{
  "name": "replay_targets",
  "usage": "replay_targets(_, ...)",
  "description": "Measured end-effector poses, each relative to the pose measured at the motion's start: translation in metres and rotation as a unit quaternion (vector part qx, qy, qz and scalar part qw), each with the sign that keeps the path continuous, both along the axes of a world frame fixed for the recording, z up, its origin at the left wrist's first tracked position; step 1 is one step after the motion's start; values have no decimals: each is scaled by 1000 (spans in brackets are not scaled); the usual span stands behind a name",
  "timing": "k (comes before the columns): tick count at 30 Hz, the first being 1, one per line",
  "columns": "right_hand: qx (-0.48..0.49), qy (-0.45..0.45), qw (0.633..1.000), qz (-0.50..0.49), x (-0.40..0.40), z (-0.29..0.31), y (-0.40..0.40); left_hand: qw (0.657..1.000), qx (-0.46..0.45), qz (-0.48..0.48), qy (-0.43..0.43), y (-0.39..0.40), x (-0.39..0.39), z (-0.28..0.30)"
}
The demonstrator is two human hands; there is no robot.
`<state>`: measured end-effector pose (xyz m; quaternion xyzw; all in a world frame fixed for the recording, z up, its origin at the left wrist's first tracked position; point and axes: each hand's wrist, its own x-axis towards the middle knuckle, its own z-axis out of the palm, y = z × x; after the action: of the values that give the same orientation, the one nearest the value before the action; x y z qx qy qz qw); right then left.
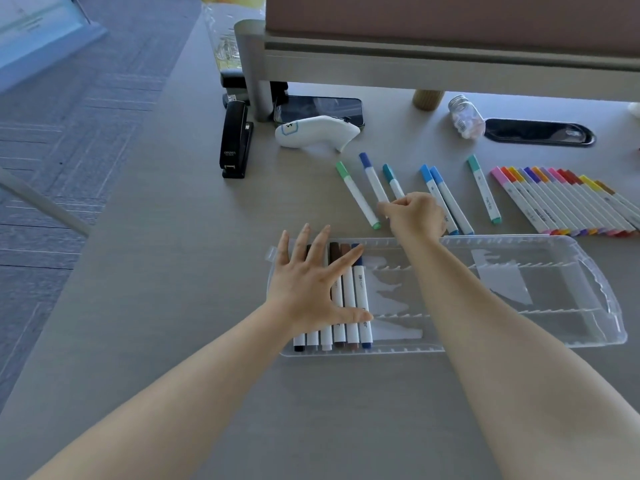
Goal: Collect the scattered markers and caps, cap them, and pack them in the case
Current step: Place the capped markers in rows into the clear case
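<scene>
Your left hand lies flat with fingers spread, pressing on the six packed markers at the left end of the clear case on the desk; the rest of the case's slots hold nothing. Your right hand reaches beyond the far wall of the case, fingers curled and pinching the lower end of the dark blue marker. Every visible marker appears capped, so the step in hand is judged to be packing. The green marker, teal marker, two light blue markers and a further teal marker lie loose nearby, with a tight row of warm-coloured markers to the right. Next, lift the pinched marker clear of its neighbours, align it parallel to the packed set, and seat it in the slot just beside the navy one.
</scene>
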<state>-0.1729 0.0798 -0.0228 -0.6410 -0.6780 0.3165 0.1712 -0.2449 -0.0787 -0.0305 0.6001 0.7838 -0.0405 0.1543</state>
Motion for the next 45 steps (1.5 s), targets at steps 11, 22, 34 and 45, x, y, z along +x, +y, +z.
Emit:
replay_targets(11, -301, 372, 878, -35, 54, 52, -33, 1000, -7, -15, -13, 5, -6, 6)
replay_targets(22, -293, 68, 939, 167, 68, 40, -64, 998, 7, 44, -47, -16, -11, 21)
replay_targets(34, -226, -54, 939, 252, 70, 37, -74, 998, 0, 46, -49, -15, -4, 25)
replay_targets(45, 33, 45, 997, 45, 78, 31, -20, 999, -28, -5, -22, 18, 17, 18)
